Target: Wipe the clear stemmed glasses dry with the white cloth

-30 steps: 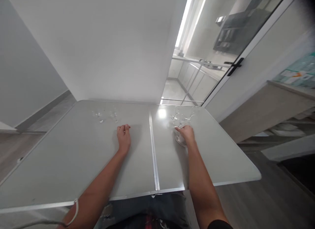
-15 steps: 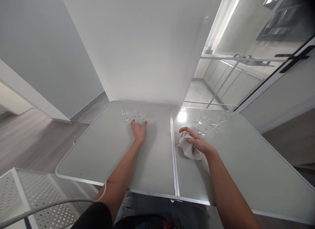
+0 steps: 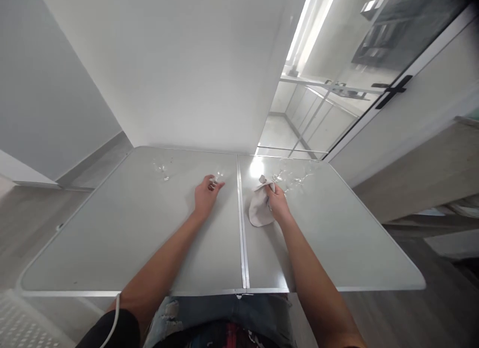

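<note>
My left hand (image 3: 204,197) is closed, fingers around a clear stemmed glass (image 3: 219,176) just left of the table's seam. The glass is so transparent that its outline is faint. In my right hand (image 3: 277,200), to the right of the seam, a crumpled white cloth (image 3: 259,211) is gripped and hangs down toward the tabletop. Another clear glass (image 3: 163,172) stands at the far left of the table. Several more clear glasses (image 3: 295,179) are clustered just beyond my right hand, their shapes hard to separate.
The pale folding table (image 3: 112,233) has a metal seam (image 3: 241,228) down its middle and a metal rim. A white wall (image 3: 187,79) rises behind it. Glass panels and a door with a black handle (image 3: 394,91) are at the right. A cable (image 3: 114,320) crosses my left forearm.
My left hand has closed on one of the two left glasses and brought it rightward, away from the other. My right hand has regripped the cloth, which now hangs lower. The view has shifted right.
</note>
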`<action>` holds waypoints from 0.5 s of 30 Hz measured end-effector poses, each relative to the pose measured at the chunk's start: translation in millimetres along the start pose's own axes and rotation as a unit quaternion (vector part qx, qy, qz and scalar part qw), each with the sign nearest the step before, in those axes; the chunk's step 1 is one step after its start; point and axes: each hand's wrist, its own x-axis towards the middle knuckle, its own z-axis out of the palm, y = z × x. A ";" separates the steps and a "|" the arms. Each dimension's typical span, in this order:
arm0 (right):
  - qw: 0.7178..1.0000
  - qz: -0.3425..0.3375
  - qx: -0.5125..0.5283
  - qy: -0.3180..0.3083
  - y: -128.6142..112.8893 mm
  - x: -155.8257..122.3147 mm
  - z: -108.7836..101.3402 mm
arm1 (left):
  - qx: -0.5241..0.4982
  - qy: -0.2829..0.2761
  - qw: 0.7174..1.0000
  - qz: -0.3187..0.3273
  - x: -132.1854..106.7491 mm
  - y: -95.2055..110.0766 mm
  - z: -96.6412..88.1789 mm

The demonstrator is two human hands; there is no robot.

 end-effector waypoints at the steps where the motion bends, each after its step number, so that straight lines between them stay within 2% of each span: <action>1: 0.999 -0.005 0.015 0.035 3.6 0.2 2.4 | 0.025 -0.036 0.999 0.019 -8.9 6.6 3.7; 4: 0.989 -0.074 0.022 0.124 6.1 -6.6 10.2 | 0.088 -0.082 0.990 0.077 -30.4 17.2 11.9; 5: 0.984 -0.111 0.002 0.137 4.2 -10.5 13.2 | 0.099 -0.090 0.985 0.107 -34.9 17.4 13.8; 7: 0.977 -0.169 -0.038 0.126 -1.7 -18.8 19.7 | 0.103 -0.108 0.972 0.182 -40.0 14.1 17.0; 9: 0.978 -0.183 -0.060 0.079 -8.5 -26.1 25.5 | 0.100 -0.110 0.956 0.251 -40.8 8.6 19.7; 11: 0.983 -0.171 -0.069 0.020 -14.7 -31.9 28.6 | 0.098 -0.086 0.948 0.291 -39.5 3.7 21.4; 15: 0.978 -0.131 -0.043 -0.153 -27.0 -37.7 20.5 | 0.097 -0.042 0.932 0.347 -36.3 0.2 19.2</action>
